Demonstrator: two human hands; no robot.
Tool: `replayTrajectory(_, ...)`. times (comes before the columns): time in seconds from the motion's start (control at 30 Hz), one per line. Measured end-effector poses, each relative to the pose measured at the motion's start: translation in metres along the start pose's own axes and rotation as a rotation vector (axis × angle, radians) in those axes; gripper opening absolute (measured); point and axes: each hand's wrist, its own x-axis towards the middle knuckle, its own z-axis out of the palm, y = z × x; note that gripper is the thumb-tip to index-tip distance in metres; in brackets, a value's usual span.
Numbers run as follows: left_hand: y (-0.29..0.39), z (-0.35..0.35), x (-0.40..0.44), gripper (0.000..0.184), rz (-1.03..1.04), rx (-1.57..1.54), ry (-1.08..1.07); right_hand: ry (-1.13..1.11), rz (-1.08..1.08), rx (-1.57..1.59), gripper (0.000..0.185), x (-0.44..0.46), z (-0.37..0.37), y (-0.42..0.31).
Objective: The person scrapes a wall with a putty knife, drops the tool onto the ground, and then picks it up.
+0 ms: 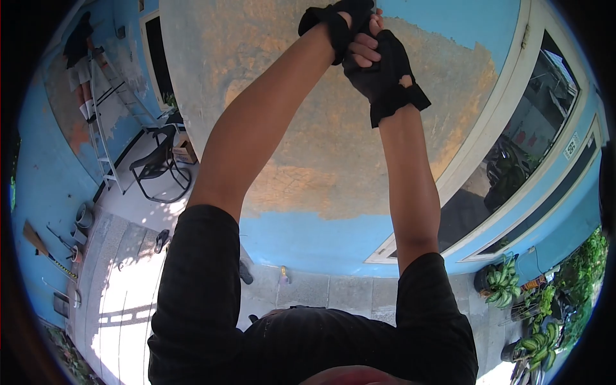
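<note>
Both hands were up in black fingerless gloves [388,77], close together before the patchy blue wall [301,154] — right hand [375,61] curled shut around who knows what, left hand [337,25] too hidden to tell.

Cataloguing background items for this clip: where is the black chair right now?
In the head view, the black chair stands toward the left side, between the ladder and the cardboard box.

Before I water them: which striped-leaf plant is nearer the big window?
The upper one; the other sits lower in view, farther from the window.
</note>
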Motion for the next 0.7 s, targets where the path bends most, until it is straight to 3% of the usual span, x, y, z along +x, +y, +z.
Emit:
replayTrajectory(0.13,-0.02,-0.009,0.014,0.034,0.03,-0.177,-0.081,-0.048,0.018,-0.046,0.011,-0.006,-0.002,0.001)
replayTrajectory(0.2,-0.019,-0.01,0.011,0.035,-0.006,-0.161,-0.078,0.119,-0.047,-0.049,0.011,-0.013,0.01,0.008)
replayTrajectory(0.5,-0.019,-0.01,0.01,0.036,-0.035,-0.132,-0.07,0.096,-0.032,-0.045,0.01,-0.01,0.0,0.006)
replayTrajectory(0.57,-0.019,-0.009,0.015,0.037,-0.076,-0.185,-0.109,0.055,-0.023,-0.057,0.01,-0.015,0.0,0.006)
replayTrajectory(0.6,-0.023,-0.007,0.016,0.035,-0.083,-0.395,-0.14,0.027,-0.009,-0.068,0.01,-0.018,-0.001,0.006)
replayTrajectory(0.7,-0.016,-0.002,0.012,0.035,0.027,-0.193,-0.045,0.026,-0.002,-0.012,0.01,-0.008,-0.006,-0.002)
